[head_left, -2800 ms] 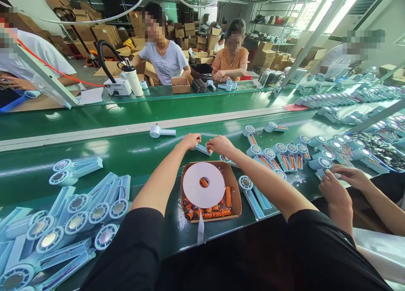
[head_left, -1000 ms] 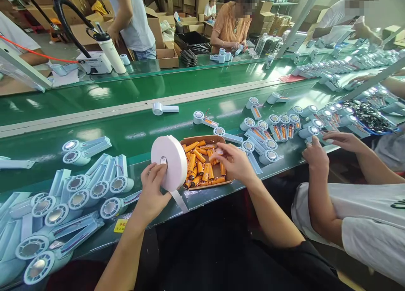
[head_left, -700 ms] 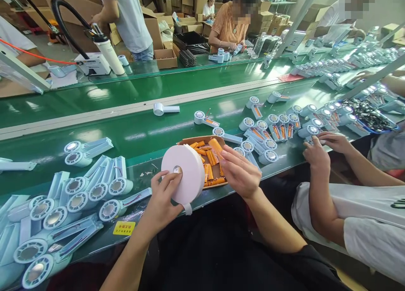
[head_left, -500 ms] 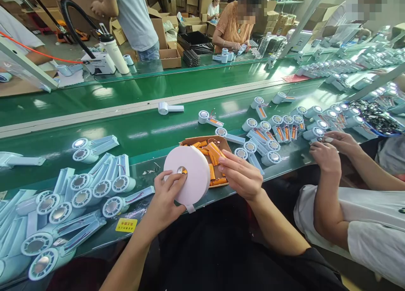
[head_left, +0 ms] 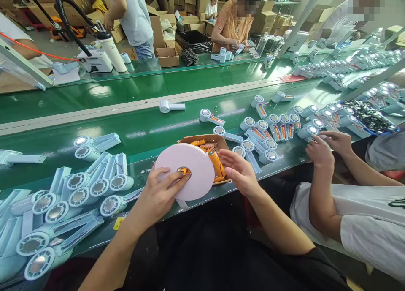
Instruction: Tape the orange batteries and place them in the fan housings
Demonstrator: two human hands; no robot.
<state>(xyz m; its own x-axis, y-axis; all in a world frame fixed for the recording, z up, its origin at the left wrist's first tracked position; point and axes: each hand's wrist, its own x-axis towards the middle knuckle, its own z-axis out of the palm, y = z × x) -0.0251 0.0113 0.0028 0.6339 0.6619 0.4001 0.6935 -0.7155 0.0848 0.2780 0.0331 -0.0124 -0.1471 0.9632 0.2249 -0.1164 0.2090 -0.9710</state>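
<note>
In the head view, my left hand [head_left: 161, 196] grips a wide white tape roll [head_left: 199, 185], its fingers over the centre hole. A loose tape end hangs at the roll's lower edge. An orange-wrapped battery [head_left: 217, 163] stands tilted against the roll's right edge; whether it sticks there I cannot tell. Just right of it, my right hand [head_left: 242, 172] is open, fingers and thumb apart. Behind the roll, partly hidden, a cardboard box [head_left: 190, 138] holds several more orange batteries [head_left: 202, 144].
Pale blue fan housings [head_left: 80, 197] lie piled on the left of the green bench [head_left: 139, 132]. More housings [head_left: 268, 143], some with orange batteries in their handles, lie to the right. A co-worker's hands [head_left: 321, 149] work close on my right. Other people stand across the bench.
My right hand's fingers have opened from the battery they pinched. The tape roll has turned its flat face more towards me, with the battery now at its right edge.
</note>
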